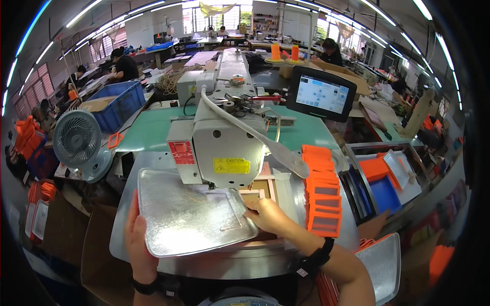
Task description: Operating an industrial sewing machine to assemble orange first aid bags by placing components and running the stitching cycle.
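A silver, foil-like rectangular panel (191,224) with rounded corners lies tilted in front of the grey sewing machine head (224,148). My left hand (142,242) grips its left edge, the fingers partly behind it. At the panel's right edge my right hand (268,217) is closed, its fingertips pinching the rim; part of them is hidden. Beneath the machine head, a light wooden-coloured frame (270,189) shows beyond the panel. Right of my right hand, a row of overlapping orange pieces with dark mesh windows (325,206) runs along the metal table.
A control screen (320,93) stands at the back right, near orange thread cones (275,52). To the left are a fan (77,137) and a blue crate (112,104). A drawer with orange pieces (380,171) sits at right; another silver panel (385,265) stands below it. Other people work farther back.
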Available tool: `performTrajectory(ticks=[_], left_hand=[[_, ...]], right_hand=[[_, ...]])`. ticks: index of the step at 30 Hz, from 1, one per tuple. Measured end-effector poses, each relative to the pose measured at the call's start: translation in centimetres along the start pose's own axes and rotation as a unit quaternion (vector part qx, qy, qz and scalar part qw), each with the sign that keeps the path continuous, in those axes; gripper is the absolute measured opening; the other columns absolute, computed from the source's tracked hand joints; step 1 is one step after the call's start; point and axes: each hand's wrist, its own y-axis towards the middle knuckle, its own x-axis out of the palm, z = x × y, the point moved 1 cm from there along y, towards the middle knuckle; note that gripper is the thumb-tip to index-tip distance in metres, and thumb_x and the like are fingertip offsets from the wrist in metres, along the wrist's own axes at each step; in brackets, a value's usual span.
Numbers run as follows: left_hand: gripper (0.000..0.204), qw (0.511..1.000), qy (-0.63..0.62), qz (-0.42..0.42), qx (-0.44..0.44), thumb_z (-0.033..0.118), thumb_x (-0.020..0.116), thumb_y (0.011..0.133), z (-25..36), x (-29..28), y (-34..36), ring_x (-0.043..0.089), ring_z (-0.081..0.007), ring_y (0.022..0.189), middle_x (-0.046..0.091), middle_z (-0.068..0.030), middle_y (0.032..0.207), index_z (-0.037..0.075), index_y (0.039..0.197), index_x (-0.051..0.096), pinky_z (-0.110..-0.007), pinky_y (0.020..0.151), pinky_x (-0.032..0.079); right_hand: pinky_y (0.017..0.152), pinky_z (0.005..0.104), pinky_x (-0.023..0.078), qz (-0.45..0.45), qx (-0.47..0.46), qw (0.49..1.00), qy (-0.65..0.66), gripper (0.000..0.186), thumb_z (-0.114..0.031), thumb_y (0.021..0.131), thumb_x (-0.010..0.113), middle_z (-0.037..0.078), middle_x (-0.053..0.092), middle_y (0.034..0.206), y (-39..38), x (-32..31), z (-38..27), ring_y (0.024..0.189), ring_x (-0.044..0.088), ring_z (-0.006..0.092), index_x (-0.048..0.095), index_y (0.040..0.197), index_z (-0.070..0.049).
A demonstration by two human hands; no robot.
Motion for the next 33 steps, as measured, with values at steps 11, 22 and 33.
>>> performTrajectory(ticks=[11,22,33], left_hand=[[0.093,0.995,-0.057,0.012,0.084,0.066,0.050,0.092,-4.9,-5.6,-7.1,0.042,-0.0254,0.138,0.041,-0.0132,0.150,0.005,0.155,0.021,-0.045,0.115,0.035],[0.061,0.950,-0.158,0.195,-0.186,-0.008,0.049,0.083,-4.3,-3.7,-5.4,0.057,-0.0292,0.120,0.052,-0.0152,0.132,0.003,0.142,0.036,-0.043,0.091,0.055],[0.049,0.947,-0.266,0.176,0.036,0.015,0.062,0.098,-3.4,-8.0,-6.3,0.051,-0.0251,0.128,0.052,-0.0052,0.140,0.013,0.144,0.045,-0.050,0.106,0.045]], right_hand=[[0.073,0.0493,0.052,0.010,-0.025,0.999,0.042,0.017,-0.014,0.086,0.066,0.025,0.066,0.084,1.7,6.3,-6.4,0.081,0.065,0.0439,0.068,0.094,0.001],[0.077,0.0430,0.056,0.043,-0.128,0.988,-0.072,0.036,-0.008,0.088,0.065,0.015,0.065,0.114,-1.1,2.6,-7.7,0.085,0.067,0.0369,0.062,0.123,-0.003],[0.063,0.0310,0.050,0.127,-0.132,0.980,0.079,0.010,0.002,0.083,0.070,0.009,0.064,0.084,-2.6,-2.4,-9.3,0.069,0.062,0.0215,0.066,0.093,0.000]])
